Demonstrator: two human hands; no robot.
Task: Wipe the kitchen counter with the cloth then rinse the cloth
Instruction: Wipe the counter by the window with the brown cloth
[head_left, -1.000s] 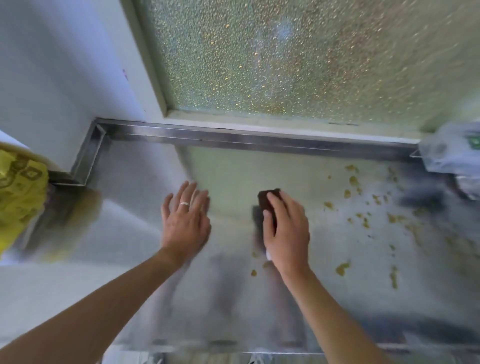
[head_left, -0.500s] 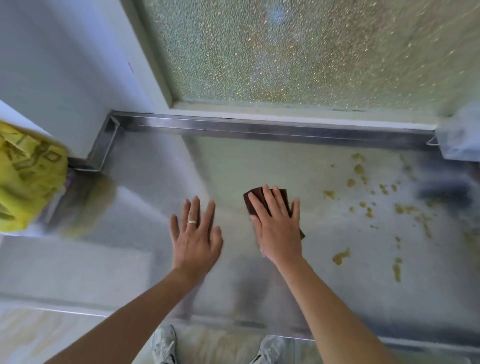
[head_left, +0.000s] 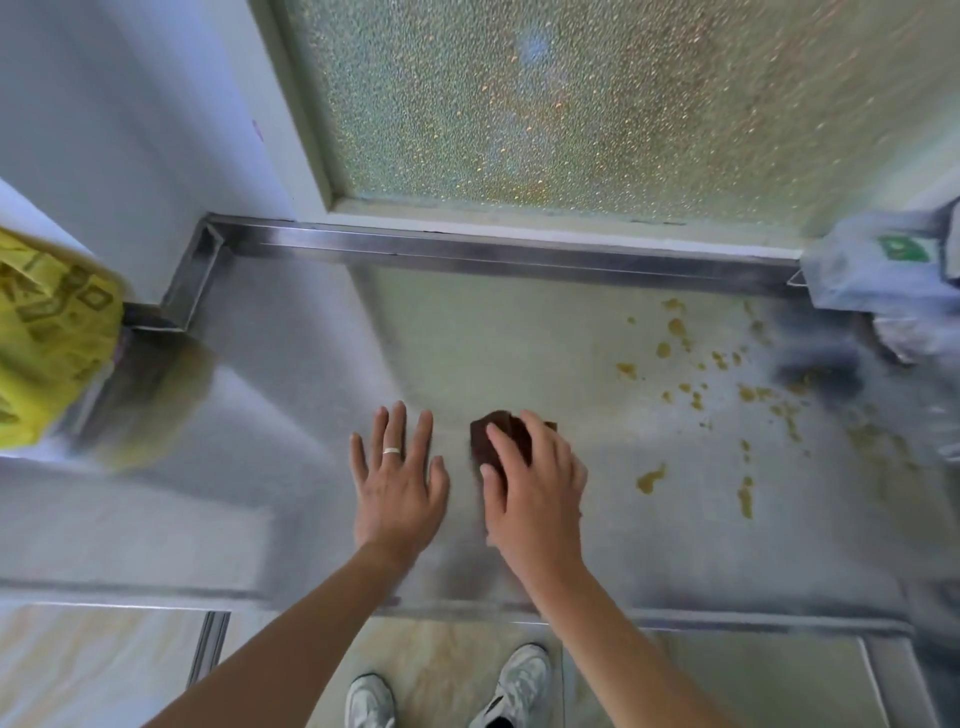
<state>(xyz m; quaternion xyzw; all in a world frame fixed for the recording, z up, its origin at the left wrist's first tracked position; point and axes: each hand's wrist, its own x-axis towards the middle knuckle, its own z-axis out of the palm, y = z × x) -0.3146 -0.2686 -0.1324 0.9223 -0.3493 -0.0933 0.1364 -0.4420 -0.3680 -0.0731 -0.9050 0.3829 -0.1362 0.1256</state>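
On the steel counter (head_left: 291, 364), near its front edge, the right hand (head_left: 535, 493) lies flat on a dark brown cloth (head_left: 493, 436), fingers extended and pressing it to the surface. Only the far end of the cloth shows beyond the fingertips. The left hand (head_left: 397, 488) rests palm down just beside it, fingers spread and holding nothing, a ring (head_left: 391, 451) on one finger. To the right of the cloth, yellowish-brown spatters (head_left: 652, 478) are scattered over the counter toward the far right corner; the nearest blot lies close to the right hand but apart from it. A raised metal rim (head_left: 467, 249) runs along the back, below a frosted glass window (head_left: 597, 104). At the left edge stands a yellow printed bag (head_left: 47, 338), well apart from the hands. At the right rear corner sits a blurred clear plastic bag (head_left: 883, 280). White shoes (head_left: 519, 680) show on the floor below.
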